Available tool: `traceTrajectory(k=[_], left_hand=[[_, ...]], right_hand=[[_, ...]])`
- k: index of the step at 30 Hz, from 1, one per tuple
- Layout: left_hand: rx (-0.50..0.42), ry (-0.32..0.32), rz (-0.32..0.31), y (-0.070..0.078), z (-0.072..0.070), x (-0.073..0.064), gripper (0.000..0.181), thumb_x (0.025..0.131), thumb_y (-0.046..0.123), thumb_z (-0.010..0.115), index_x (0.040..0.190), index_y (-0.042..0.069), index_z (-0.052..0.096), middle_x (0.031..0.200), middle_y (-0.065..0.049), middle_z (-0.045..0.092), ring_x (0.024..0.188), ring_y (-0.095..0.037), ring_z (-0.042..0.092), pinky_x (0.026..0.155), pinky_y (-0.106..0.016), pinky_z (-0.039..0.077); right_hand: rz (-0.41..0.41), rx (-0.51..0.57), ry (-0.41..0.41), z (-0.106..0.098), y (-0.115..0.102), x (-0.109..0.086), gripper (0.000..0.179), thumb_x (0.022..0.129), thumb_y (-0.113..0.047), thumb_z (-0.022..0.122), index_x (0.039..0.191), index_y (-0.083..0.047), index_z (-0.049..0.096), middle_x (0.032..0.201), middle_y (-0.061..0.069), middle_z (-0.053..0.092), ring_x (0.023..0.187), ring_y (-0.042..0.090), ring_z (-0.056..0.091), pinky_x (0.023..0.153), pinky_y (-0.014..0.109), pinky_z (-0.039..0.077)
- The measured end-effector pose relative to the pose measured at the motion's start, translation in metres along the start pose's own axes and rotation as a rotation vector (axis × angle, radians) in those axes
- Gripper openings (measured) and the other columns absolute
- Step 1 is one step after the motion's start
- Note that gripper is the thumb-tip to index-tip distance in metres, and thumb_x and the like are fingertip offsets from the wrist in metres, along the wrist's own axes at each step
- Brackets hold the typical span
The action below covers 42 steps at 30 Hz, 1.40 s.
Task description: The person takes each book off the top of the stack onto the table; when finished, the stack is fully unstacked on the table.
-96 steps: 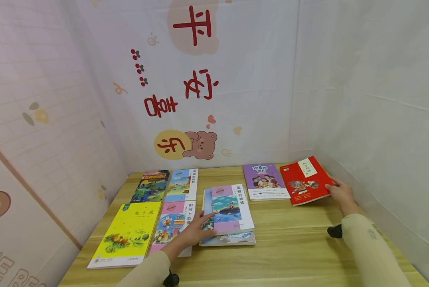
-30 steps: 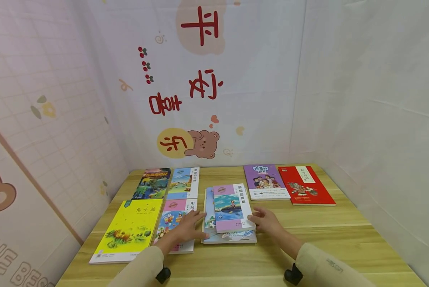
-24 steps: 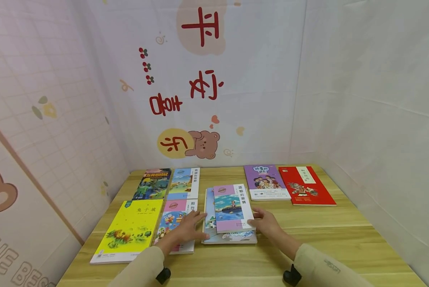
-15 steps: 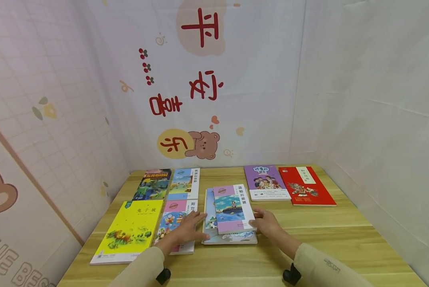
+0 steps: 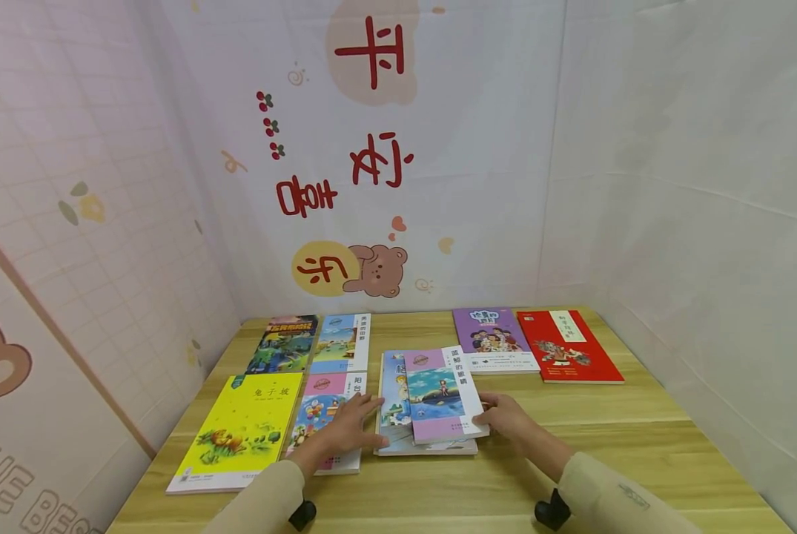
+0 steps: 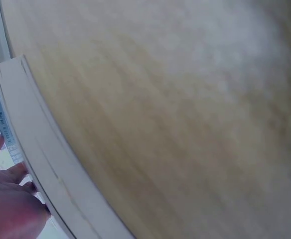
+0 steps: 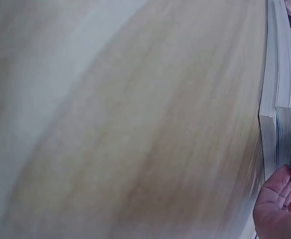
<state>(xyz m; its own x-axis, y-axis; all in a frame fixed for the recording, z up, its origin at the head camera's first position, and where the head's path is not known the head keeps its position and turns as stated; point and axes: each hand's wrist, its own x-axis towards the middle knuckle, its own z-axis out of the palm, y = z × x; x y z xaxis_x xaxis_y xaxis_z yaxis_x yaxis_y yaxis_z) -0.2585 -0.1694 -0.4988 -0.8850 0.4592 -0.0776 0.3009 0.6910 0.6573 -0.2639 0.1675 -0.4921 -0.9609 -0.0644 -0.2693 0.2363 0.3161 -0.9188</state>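
In the head view a pink-and-white book [image 5: 441, 397] with a sea picture lies slightly turned on top of a light-blue book [image 5: 393, 437]. My right hand [image 5: 508, 419] pinches its lower right edge, thumb on the cover. In the right wrist view that hand [image 7: 277, 206] is at the page edges of the stack. My left hand [image 5: 349, 426] lies over a pink book [image 5: 338, 463] with a balloon picture, fingers spread toward the left edge of the stack. The left wrist view shows this hand [image 6: 11, 194] beside a thick book's page edge [image 6: 51, 159].
A yellow book [image 5: 238, 430], a dark jungle-cover book [image 5: 282, 345] and a blue-and-white book [image 5: 340, 343] lie at the left. A purple book [image 5: 494, 340] and a red book [image 5: 568, 345] lie at the back right of the wooden table [image 5: 612, 460]. Cloth walls [image 5: 465, 148] enclose the back and sides.
My right hand has left the red book, which now lies straighter, and has come to the stack. The top book has shifted right and turned slightly, uncovering more of the light-blue book.
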Motion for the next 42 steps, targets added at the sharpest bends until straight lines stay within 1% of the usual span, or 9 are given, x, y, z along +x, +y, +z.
traceTrajectory(k=[3, 6, 11, 16, 24, 28, 36, 39, 42], left_hand=[[-0.003, 0.001, 0.001, 0.000, 0.000, 0.000, 0.082, 0.087, 0.040, 0.076, 0.153, 0.010, 0.039, 0.158, -0.027, 0.023, 0.146, -0.048, 0.009, 0.113, -0.068, 0.004], [-0.005, 0.002, 0.001, -0.001, 0.000, 0.000, 0.082, 0.087, 0.041, 0.076, 0.153, 0.010, 0.039, 0.158, -0.028, 0.023, 0.146, -0.048, 0.008, 0.113, -0.068, 0.003], [0.000, 0.001, 0.009, -0.003, 0.000, 0.001, 0.083, 0.087, 0.042, 0.076, 0.153, 0.009, 0.038, 0.158, -0.028, 0.022, 0.146, -0.049, 0.008, 0.113, -0.068, 0.003], [0.017, -0.002, 0.014, -0.004, 0.002, 0.002, 0.082, 0.087, 0.043, 0.075, 0.153, 0.010, 0.039, 0.157, -0.028, 0.023, 0.146, -0.048, 0.009, 0.113, -0.068, 0.004], [0.011, 0.001, -0.013, -0.002, 0.002, 0.002, 0.084, 0.086, 0.045, 0.076, 0.154, 0.012, 0.039, 0.158, -0.025, 0.023, 0.147, -0.047, 0.009, 0.113, -0.068, 0.004], [0.014, 0.009, -0.017, -0.002, 0.001, 0.002, 0.084, 0.085, 0.045, 0.077, 0.153, 0.013, 0.039, 0.159, -0.024, 0.023, 0.147, -0.047, 0.010, 0.112, -0.069, 0.005], [0.011, 0.000, -0.007, -0.001, 0.002, 0.001, 0.084, 0.086, 0.044, 0.077, 0.153, 0.011, 0.039, 0.158, -0.026, 0.023, 0.146, -0.048, 0.011, 0.112, -0.069, 0.006], [0.003, -0.001, -0.007, 0.000, 0.002, 0.000, 0.084, 0.086, 0.043, 0.077, 0.153, 0.010, 0.039, 0.158, -0.026, 0.023, 0.146, -0.048, 0.010, 0.112, -0.070, 0.005], [-0.006, 0.002, -0.008, 0.001, 0.001, 0.000, 0.083, 0.086, 0.041, 0.077, 0.153, 0.010, 0.039, 0.158, -0.026, 0.023, 0.146, -0.049, 0.009, 0.111, -0.070, 0.004]], right_hand=[[0.007, 0.015, -0.004, -0.003, 0.000, -0.003, 0.060, 0.085, 0.002, 0.068, 0.142, 0.006, 0.048, 0.109, 0.014, 0.063, 0.087, 0.022, 0.059, 0.073, 0.034, 0.048], [0.014, 0.058, -0.019, -0.006, 0.002, -0.005, 0.061, 0.085, 0.002, 0.067, 0.143, 0.005, 0.047, 0.110, 0.014, 0.064, 0.087, 0.023, 0.062, 0.071, 0.035, 0.052], [0.017, 0.144, -0.057, -0.014, 0.005, -0.009, 0.062, 0.087, 0.007, 0.063, 0.145, 0.007, 0.042, 0.116, 0.019, 0.065, 0.091, 0.027, 0.068, 0.075, 0.041, 0.058], [0.029, 0.173, -0.044, -0.019, 0.006, -0.014, 0.060, 0.089, 0.007, 0.062, 0.146, 0.005, 0.042, 0.126, 0.022, 0.062, 0.093, 0.028, 0.068, 0.077, 0.042, 0.058], [-0.038, 0.271, -0.045, -0.028, 0.013, -0.023, 0.061, 0.089, 0.009, 0.059, 0.147, 0.005, 0.040, 0.130, 0.025, 0.058, 0.096, 0.031, 0.068, 0.079, 0.045, 0.058], [-0.051, 0.284, -0.037, -0.038, 0.015, -0.028, 0.062, 0.090, 0.007, 0.059, 0.148, 0.005, 0.037, 0.134, 0.026, 0.055, 0.096, 0.031, 0.068, 0.080, 0.046, 0.058], [-0.029, 0.270, 0.033, -0.065, 0.020, -0.037, 0.064, 0.091, 0.005, 0.060, 0.150, 0.004, 0.034, 0.132, 0.024, 0.056, 0.090, 0.028, 0.068, 0.074, 0.047, 0.057], [-0.023, 0.264, 0.029, -0.075, 0.020, -0.040, 0.066, 0.092, 0.004, 0.060, 0.151, 0.005, 0.030, 0.136, 0.026, 0.053, 0.091, 0.028, 0.067, 0.074, 0.046, 0.057], [-0.006, 0.258, 0.041, -0.083, 0.021, -0.043, 0.067, 0.092, 0.003, 0.061, 0.151, 0.004, 0.030, 0.138, 0.027, 0.050, 0.091, 0.028, 0.067, 0.075, 0.044, 0.056]])
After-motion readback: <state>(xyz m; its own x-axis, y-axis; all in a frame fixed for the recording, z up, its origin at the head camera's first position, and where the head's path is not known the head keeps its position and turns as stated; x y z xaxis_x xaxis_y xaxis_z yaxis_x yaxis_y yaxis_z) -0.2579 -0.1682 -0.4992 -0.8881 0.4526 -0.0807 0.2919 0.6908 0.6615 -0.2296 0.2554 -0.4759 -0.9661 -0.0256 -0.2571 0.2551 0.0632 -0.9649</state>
